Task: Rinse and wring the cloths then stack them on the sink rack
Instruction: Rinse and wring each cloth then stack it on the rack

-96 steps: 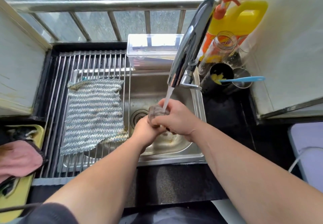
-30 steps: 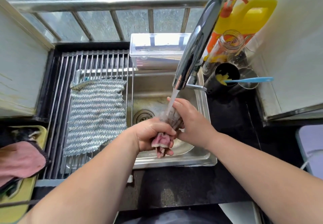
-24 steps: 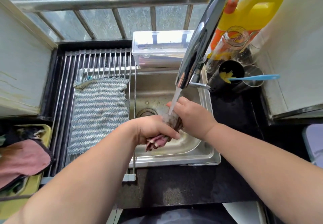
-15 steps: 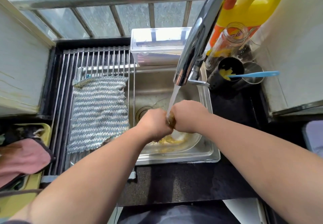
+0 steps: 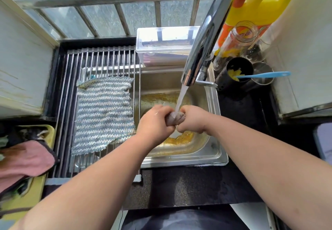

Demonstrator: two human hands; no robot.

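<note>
Dark speckled counter (image 5: 179, 184) is lying nearest me; beyond, over the steel sink (image 5: 212, 158), my left hand (image 5: 154, 122) and right hand (image 5: 192, 120) are clenching one twisted cloth (image 5: 175, 117), greyish I think, with tap water (image 5: 181, 96) running onto it between my fists; farther left, a striped cloth (image 5: 104, 111) is lying flat on the sink rack (image 5: 100, 59)

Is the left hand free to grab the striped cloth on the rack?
Probably not yet: the left hand grips the twisted cloth with the right hand, though the striped cloth lies close, nothing between.
</note>
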